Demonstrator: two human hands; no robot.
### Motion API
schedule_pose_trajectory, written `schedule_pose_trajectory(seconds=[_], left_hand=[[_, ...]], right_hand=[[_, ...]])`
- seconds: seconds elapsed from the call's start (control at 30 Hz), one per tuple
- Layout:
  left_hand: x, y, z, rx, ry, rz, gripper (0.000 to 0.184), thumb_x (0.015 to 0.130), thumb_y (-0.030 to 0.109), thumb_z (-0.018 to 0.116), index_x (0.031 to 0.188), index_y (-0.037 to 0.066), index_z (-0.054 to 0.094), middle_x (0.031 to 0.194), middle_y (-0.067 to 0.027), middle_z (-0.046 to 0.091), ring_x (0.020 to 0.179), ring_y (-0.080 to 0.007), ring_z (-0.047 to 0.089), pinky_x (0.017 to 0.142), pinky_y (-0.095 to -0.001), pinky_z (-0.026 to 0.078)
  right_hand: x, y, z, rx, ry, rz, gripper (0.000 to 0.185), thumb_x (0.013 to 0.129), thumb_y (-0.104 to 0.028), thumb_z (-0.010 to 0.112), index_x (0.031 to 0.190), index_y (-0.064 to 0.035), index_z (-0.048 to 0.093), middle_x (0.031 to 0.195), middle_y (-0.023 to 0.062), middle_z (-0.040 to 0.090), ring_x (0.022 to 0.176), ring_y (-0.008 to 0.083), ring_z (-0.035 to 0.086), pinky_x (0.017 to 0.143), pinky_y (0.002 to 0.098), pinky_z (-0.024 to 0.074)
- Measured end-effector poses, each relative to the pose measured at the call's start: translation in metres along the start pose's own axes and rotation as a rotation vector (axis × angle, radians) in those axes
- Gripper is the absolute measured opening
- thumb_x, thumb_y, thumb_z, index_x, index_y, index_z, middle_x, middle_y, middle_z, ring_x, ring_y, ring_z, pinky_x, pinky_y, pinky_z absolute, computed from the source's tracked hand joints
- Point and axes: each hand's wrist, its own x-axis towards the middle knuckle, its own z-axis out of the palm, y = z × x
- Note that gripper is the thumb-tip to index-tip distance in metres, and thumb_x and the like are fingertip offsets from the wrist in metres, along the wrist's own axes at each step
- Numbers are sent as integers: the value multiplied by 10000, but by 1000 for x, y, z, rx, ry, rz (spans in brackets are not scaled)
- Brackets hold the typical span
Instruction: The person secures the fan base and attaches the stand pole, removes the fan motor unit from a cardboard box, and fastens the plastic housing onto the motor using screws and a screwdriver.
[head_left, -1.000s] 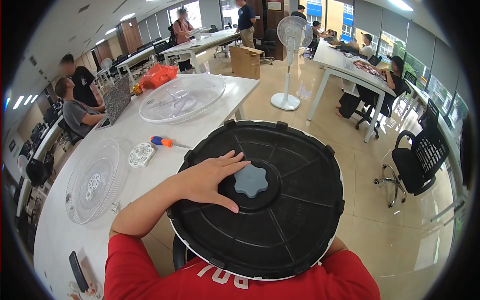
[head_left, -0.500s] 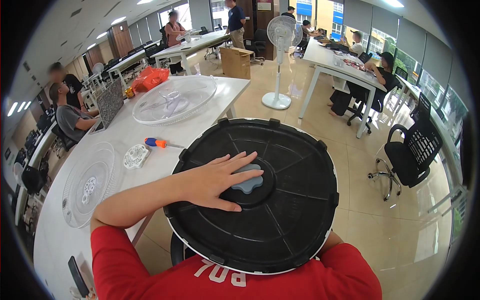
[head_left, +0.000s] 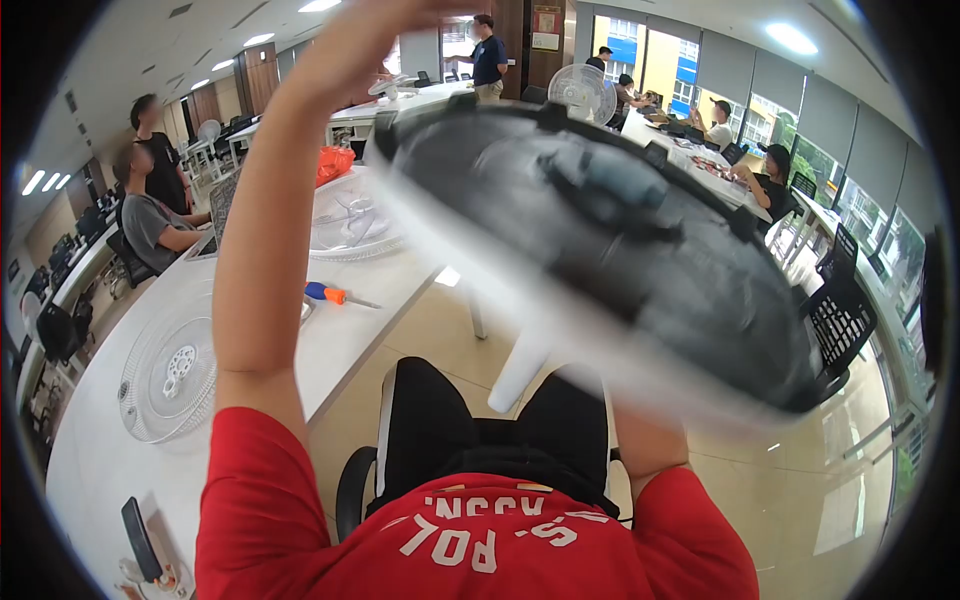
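A round fan base [head_left: 600,240] hangs tilted over my lap, smeared by motion. Its black ribbed underside faces up and carries a grey knob [head_left: 610,180] at the centre; a white tube [head_left: 520,375] shows below the base. My left hand [head_left: 385,30] is raised at the top edge, apart from the base, its visible fingers stretched out and partly cut off. My right forearm [head_left: 650,435] runs up behind the base, which hides the hand and its grip. Left of the base, a blue-and-orange screwdriver [head_left: 340,296] lies on the white table [head_left: 270,440].
Clear fan guards [head_left: 165,375] and a transparent fan blade [head_left: 350,215] lie on the table, near an orange bag [head_left: 335,163]. Several people sit or stand at other tables. A black office chair [head_left: 840,330] stands to the right, and a standing fan [head_left: 580,95] is behind.
The base has swung up and to the right and tilted, uncovering my lap and the white tube. My left hand has left the knob and risen to the top edge.
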Motion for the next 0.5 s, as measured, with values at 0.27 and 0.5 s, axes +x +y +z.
schedule_pose_trajectory(seconds=[0.27,0.5], left_hand=[[-140,30,142,-160,29,-221,718,937,351,796,1484,4,488,1342,-228,641,1220,-353,661,989,-474,531],[-171,9,163,100,-342,-324,793,867,356,848,1510,42,507,1228,-232,725,1124,-420,703,955,-464,554]], right_hand=[[73,-105,137,-261,505,-308,342,970,-337,674,1121,-47,575,836,132,674,704,280,712,662,450,600],[56,-113,104,-128,572,-426,399,980,-439,627,1142,-83,549,883,123,641,786,319,687,789,540,583]])
